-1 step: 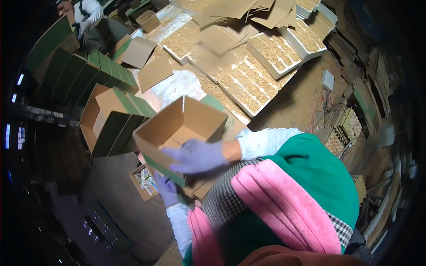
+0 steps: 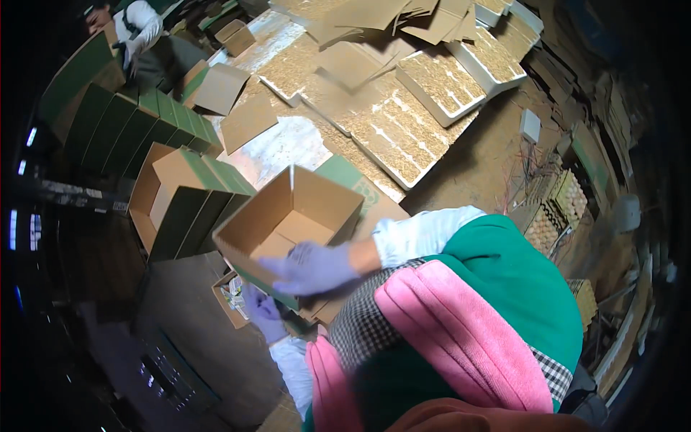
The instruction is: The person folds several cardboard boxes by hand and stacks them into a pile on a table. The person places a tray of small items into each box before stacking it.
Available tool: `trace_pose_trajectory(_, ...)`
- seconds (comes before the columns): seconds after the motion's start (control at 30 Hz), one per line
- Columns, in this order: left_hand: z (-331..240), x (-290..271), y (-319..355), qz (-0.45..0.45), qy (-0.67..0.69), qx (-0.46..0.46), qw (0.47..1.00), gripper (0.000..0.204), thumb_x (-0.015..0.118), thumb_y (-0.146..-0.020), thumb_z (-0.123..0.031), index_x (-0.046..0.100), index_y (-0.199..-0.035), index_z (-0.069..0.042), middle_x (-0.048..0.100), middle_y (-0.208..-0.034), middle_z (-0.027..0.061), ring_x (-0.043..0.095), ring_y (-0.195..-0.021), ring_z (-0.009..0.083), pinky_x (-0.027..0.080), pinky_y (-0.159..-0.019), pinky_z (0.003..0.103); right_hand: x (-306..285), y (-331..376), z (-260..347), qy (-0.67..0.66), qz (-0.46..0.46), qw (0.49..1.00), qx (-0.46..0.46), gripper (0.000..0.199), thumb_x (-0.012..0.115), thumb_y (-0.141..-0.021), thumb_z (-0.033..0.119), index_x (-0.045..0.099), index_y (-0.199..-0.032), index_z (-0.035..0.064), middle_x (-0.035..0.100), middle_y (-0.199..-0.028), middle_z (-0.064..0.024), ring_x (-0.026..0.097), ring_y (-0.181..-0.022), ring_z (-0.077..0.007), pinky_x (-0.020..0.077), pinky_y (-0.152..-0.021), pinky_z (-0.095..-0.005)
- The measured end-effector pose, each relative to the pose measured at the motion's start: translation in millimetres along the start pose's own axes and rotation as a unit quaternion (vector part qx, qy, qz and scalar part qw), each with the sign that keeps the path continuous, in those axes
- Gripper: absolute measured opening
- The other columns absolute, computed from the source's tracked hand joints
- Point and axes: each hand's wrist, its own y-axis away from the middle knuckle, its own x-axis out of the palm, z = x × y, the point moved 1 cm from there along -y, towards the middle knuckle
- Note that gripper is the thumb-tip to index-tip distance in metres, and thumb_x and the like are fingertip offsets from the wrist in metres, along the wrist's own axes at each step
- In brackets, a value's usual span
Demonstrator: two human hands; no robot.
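An open cardboard box (image 2: 324,198), brown inside with green on its outside, stands tilted at the table's near edge. My right hand (image 2: 313,268), in a purple glove, lies across its near wall with fingers stretched out to the left; the hand is smeared a little. Just below the box's near left corner is my left hand (image 2: 264,311), also gloved, with bent, blurred fingers. Whether it touches the box I cannot tell. Beside that hand is a small open carton (image 2: 229,301) with colourful printed pieces in it.
More green and brown boxes (image 2: 191,209) stand in a row at left. White-rimmed trays (image 2: 403,137) of straw-like filling cover the table, with loose cardboard sheets (image 2: 360,21) at the back. Egg trays (image 2: 551,219) are stacked at right. Another person (image 2: 140,29) works at the far left.
The box and my right hand have shifted slightly left and down. My left hand has moved a little left and down, and its fingers have bent more.
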Motion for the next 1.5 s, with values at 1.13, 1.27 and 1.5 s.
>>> trace_pose_trajectory(1.13, 33.2, 95.4, -31.0, 0.016, -0.252, 0.045, 0.966, 0.055, 0.044, -0.097, -0.016, 0.030, -0.145, 0.007, 0.040, -0.144, 0.0270, 0.044, -0.130, 0.0324, 0.034, -0.108, 0.036, -156.2, 196.7, -111.5, -0.538, -0.443, 0.697, 0.170, 0.053, 0.061, -0.095, 0.021, 0.040, -0.140, 0.0020, 0.059, -0.125, -0.0126, 0.063, -0.107, -0.0241, 0.0556, -0.089, -0.0368)
trace_pose_trajectory(1.27, 72.7, 119.7, -63.7, 0.033, 0.146, -0.038, 0.988, 0.062, 0.046, -0.101, -0.014, 0.013, -0.150, 0.005, 0.024, -0.155, 0.0158, 0.033, -0.139, 0.0223, 0.027, -0.116, 0.030, -171.4, 129.5, -56.0, -0.383, -0.337, 0.835, 0.205, 0.067, 0.068, -0.090, 0.025, 0.034, -0.144, 0.0031, 0.054, -0.128, -0.0117, 0.057, -0.112, -0.0190, 0.0503, -0.092, -0.0331)
trace_pose_trajectory(1.5, 55.7, 121.6, -48.9, 0.100, -0.071, 0.062, 0.991, 0.058, 0.047, -0.102, -0.023, 0.026, -0.148, 0.005, 0.033, -0.152, 0.0190, 0.036, -0.138, 0.0237, 0.028, -0.113, 0.030, -129.0, 54.4, -80.1, -0.200, -0.184, 0.920, 0.283, 0.062, 0.074, -0.086, 0.029, 0.044, -0.131, -0.0005, 0.049, -0.124, -0.0119, 0.051, -0.115, -0.0176, 0.0410, -0.099, -0.0287)
